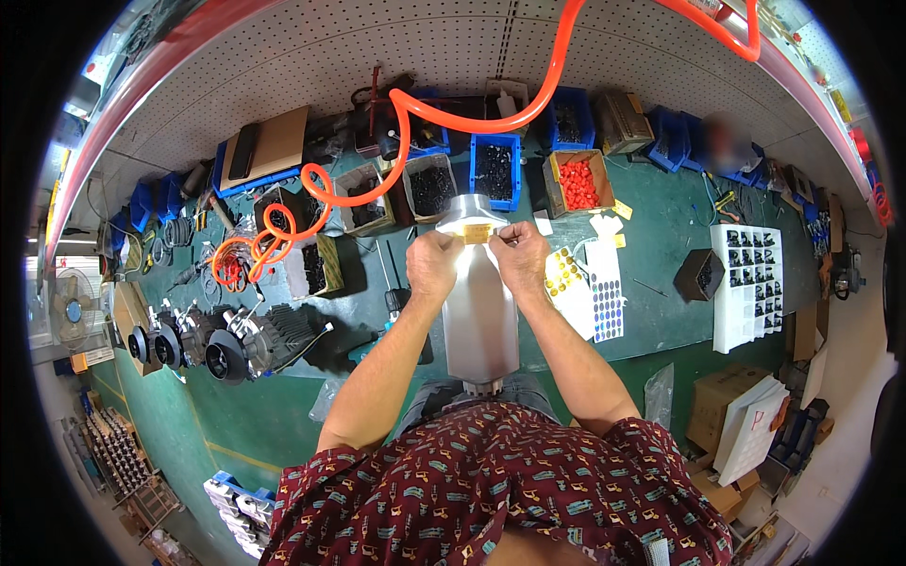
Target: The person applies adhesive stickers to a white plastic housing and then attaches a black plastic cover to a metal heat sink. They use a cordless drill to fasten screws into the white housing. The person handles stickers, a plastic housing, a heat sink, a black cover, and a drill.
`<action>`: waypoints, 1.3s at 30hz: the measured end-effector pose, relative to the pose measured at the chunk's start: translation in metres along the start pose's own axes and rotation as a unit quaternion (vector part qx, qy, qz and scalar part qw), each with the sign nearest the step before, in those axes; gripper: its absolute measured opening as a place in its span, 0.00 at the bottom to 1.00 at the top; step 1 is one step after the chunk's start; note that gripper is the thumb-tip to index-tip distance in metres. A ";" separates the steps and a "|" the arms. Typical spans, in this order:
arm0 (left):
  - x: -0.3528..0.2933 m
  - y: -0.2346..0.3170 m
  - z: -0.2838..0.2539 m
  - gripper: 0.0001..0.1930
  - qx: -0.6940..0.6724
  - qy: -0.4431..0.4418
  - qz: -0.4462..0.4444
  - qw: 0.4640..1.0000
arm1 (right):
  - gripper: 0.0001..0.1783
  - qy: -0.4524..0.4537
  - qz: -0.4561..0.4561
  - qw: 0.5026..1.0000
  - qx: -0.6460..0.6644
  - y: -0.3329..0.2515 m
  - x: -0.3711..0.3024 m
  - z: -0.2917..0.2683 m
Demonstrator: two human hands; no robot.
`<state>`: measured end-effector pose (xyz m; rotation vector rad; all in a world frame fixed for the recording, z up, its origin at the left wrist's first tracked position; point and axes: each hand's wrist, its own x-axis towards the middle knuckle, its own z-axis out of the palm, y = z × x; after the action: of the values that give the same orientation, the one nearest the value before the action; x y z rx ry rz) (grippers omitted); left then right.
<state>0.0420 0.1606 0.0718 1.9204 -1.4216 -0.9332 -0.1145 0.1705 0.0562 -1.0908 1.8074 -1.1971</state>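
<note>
A long silver-grey metal housing (481,316) lies lengthwise in front of me, its far end brightly lit. Across that far end is a small yellow rectangular label (477,233). My left hand (434,266) pinches the label's left edge between thumb and fingers. At its right edge, my right hand (522,259) does the same. Whether the label touches the metal beneath it I cannot tell. Just right of my right hand lie a sheet of round gold stickers (564,274) and a white sheet of round dark stickers (607,297).
An orange coiled air hose (472,121) hangs over the green bench. Along the back stand a blue bin (495,170) of dark parts and a box of red parts (578,184). Motor units (250,344) sit left, near a power drill (392,325). A white tray (746,288) stands right.
</note>
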 end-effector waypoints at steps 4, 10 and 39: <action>0.002 0.002 0.000 0.14 0.009 -0.004 -0.010 1.000 | 0.09 -0.002 0.016 1.000 -0.016 -0.005 0.000 0.000; 0.003 0.008 -0.003 0.14 0.030 -0.019 -0.027 0.999 | 0.10 0.004 0.003 0.999 -0.040 -0.013 -0.002 0.000; -0.200 -0.166 -0.055 0.19 -0.205 -0.242 -0.162 0.934 | 0.14 -0.013 0.317 0.946 0.072 0.139 -0.023 -0.189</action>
<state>0.1416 0.4007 0.0150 1.6918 -1.0399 -1.8041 -0.3077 0.2874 -0.0098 -0.3789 1.8138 -0.8919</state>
